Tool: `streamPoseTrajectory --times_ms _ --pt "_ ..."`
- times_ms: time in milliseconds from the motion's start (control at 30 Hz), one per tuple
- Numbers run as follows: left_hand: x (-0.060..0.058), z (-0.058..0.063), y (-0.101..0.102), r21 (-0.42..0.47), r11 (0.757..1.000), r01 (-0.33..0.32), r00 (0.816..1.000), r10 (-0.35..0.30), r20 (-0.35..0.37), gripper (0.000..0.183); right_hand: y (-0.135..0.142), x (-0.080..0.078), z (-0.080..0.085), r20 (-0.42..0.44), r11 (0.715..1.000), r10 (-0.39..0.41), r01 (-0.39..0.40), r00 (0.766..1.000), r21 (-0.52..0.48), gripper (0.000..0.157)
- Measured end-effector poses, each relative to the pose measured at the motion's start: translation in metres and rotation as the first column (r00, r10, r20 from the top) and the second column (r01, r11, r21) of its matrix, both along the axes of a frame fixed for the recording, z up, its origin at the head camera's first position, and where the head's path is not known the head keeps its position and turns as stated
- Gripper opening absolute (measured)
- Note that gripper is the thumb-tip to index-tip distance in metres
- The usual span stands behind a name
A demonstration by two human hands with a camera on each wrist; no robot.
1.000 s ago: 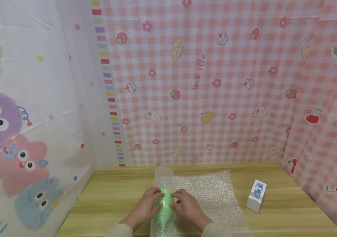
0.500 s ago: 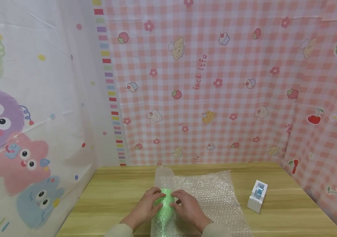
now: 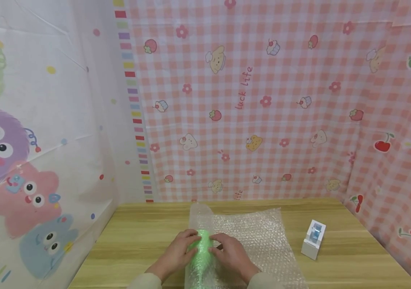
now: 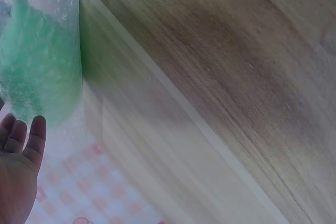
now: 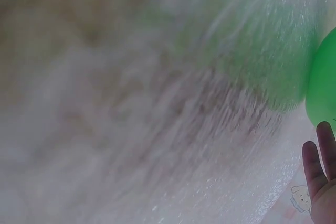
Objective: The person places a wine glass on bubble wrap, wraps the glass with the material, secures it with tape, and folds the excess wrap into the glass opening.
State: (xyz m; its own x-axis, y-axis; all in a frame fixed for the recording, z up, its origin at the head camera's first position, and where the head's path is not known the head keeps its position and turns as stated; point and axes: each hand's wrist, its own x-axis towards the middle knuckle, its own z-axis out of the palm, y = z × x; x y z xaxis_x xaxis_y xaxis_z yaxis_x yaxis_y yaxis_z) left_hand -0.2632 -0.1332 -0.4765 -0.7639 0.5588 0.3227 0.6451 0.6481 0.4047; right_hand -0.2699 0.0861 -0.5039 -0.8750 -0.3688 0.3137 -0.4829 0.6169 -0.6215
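A green object [image 3: 203, 241] with a rounded body and a thin tapering neck lies rolled in clear bubble wrap [image 3: 257, 235], its neck toward the person. From the left, my left hand [image 3: 177, 253] holds the roll with thumb and fingers. My right hand [image 3: 232, 253] grips it from the right, fingertips on the wrap. The left wrist view has the green object [image 4: 44, 72] under the wrap, above the fingers of the left hand [image 4: 18, 182]. Smooth bare green [image 5: 323, 87] shows beside the right hand's fingers [image 5: 315, 169] in the right wrist view.
A white tape dispenser [image 3: 313, 241] with a clear bluish roll stands on the wooden table [image 3: 136, 228], right of the wrap. Unrolled wrap spreads to the right of the hands. Patterned cloths [image 3: 270, 120] hang behind and at both sides.
The wrapped roll and both hands have shifted very slightly to the right. The hold on it looks the same, and the tape dispenser has stayed in place.
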Motion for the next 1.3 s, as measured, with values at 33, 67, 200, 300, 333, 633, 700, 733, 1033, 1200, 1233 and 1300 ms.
streamPoseTrajectory --times_ms 33,67,200,300,333,633,700,733,1033,1200,1233,1300 --pt "0.0001 -0.0002 0.0005 -0.005 1.000 -0.001 1.000 0.001 -0.008 0.033 0.0007 0.0000 0.0000 -0.003 1.000 0.001 -0.001 1.000 0.002 0.038" --pt "0.0001 -0.0006 0.0010 -0.008 1.000 -0.001 1.000 0.001 -0.015 0.033 0.0014 -0.0002 0.0000 -0.005 1.000 0.002 -0.002 1.000 0.005 0.037" --pt "0.0000 -0.0030 0.0025 0.002 1.000 0.004 0.999 -0.004 -0.039 0.034 0.0041 -0.0004 0.0001 -0.011 1.000 -0.002 0.002 1.000 0.007 0.037" --pt "-0.0009 -0.0037 0.0033 0.012 1.000 0.008 0.999 -0.007 -0.044 0.035 0.0055 -0.0001 0.0004 -0.014 1.000 -0.002 0.002 1.000 0.003 0.039" --pt "-0.0011 -0.0035 0.0032 0.013 1.000 0.007 0.999 -0.006 -0.043 0.036 0.0053 0.0002 0.0010 -0.015 1.000 -0.001 0.001 1.000 0.003 0.039" --pt "0.0001 -0.0011 0.0023 -0.003 1.000 0.012 0.999 -0.012 -0.034 0.036 0.0011 0.0009 0.0035 -0.076 0.998 0.030 -0.026 0.997 0.060 0.034" --pt "0.0009 -0.0006 0.0021 -0.008 1.000 0.011 0.999 -0.011 -0.035 0.036 0.0003 0.0017 0.0035 -0.062 0.998 0.024 -0.021 0.998 0.056 0.035" --pt "0.0012 -0.0004 0.0020 -0.010 1.000 0.008 1.000 -0.008 -0.027 0.036 0.0000 0.0022 0.0036 -0.050 0.999 0.020 -0.017 0.999 0.051 0.036" --pt "0.0021 -0.0053 0.0021 0.024 1.000 0.000 0.999 0.001 -0.041 0.036 0.0028 0.0030 0.0022 -0.014 1.000 0.024 -0.024 1.000 0.006 0.035" --pt "0.0029 -0.0058 0.0029 0.034 0.999 0.004 0.999 -0.002 -0.044 0.033 0.0054 0.0014 0.0030 -0.029 1.000 0.021 -0.021 0.999 0.019 0.035" --pt "0.0030 -0.0055 0.0030 0.027 1.000 0.001 0.999 0.000 -0.038 0.033 0.0057 0.0011 0.0030 -0.023 1.000 0.020 -0.020 1.000 0.022 0.035" --pt "0.0031 -0.0049 0.0034 0.012 1.000 -0.002 1.000 0.002 -0.031 0.034 0.0063 0.0006 0.0031 -0.018 0.999 0.023 -0.023 1.000 0.025 0.035"
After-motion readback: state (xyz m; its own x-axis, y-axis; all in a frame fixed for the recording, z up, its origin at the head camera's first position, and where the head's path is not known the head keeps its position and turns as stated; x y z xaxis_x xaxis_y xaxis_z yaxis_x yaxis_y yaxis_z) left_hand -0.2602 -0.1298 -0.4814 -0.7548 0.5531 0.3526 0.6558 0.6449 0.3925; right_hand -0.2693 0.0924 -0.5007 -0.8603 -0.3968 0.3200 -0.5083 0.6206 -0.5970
